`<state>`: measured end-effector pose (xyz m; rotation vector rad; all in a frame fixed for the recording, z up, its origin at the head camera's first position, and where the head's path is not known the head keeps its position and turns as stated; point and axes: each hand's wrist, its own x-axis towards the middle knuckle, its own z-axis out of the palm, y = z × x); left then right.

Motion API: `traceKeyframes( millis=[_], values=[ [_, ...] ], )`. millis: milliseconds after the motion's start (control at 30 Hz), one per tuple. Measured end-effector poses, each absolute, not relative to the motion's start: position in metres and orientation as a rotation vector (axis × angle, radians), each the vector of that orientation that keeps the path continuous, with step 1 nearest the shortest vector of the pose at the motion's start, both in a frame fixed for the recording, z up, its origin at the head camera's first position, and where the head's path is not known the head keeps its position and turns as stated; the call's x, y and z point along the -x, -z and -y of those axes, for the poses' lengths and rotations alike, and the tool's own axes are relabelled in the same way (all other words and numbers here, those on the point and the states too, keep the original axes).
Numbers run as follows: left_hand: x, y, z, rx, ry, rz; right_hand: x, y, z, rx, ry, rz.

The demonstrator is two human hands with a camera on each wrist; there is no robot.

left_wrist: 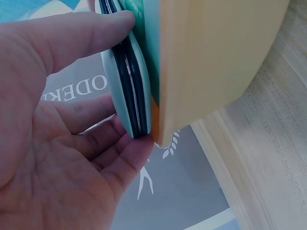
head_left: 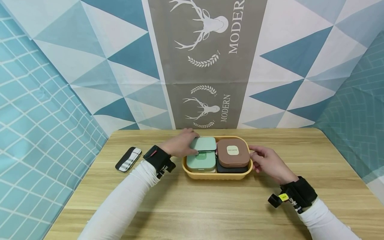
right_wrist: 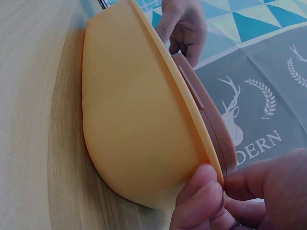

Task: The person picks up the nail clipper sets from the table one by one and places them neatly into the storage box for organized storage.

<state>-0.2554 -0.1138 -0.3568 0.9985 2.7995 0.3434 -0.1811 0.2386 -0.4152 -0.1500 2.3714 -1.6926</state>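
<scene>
A yellow oval basket point(head_left: 222, 176) stands on the table, packed with small cases. At its left end my left hand point(head_left: 181, 142) grips a slim pale green clamshell case point(head_left: 204, 143), thumb on one face and fingers around the other end. Dark edges and a thin seam show on this case point(left_wrist: 132, 81) in the left wrist view. Under it lies a green square case point(head_left: 201, 162). My right hand point(head_left: 268, 163) pinches the basket's right rim between thumb and fingers. Beside that rim sits a brown rounded square case point(head_left: 232, 160) with a cream label, above a black case point(head_left: 232, 169).
A black and white striped case point(head_left: 129, 159) lies on the wooden table point(head_left: 210, 206), left of the basket. Behind the table's far edge rises a patterned cloth point(head_left: 207, 73) with deer heads and triangles.
</scene>
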Motion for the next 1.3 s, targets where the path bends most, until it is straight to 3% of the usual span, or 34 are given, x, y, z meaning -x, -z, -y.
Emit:
traceKeyframes(
  millis=[1300],
  values=[
    [0.2594, 0.3636, 0.1156, -1.059, -0.375, -2.8, 0.1796, 0.4125, -0.2367, 0.147, 1.69, -2.365]
  ],
)
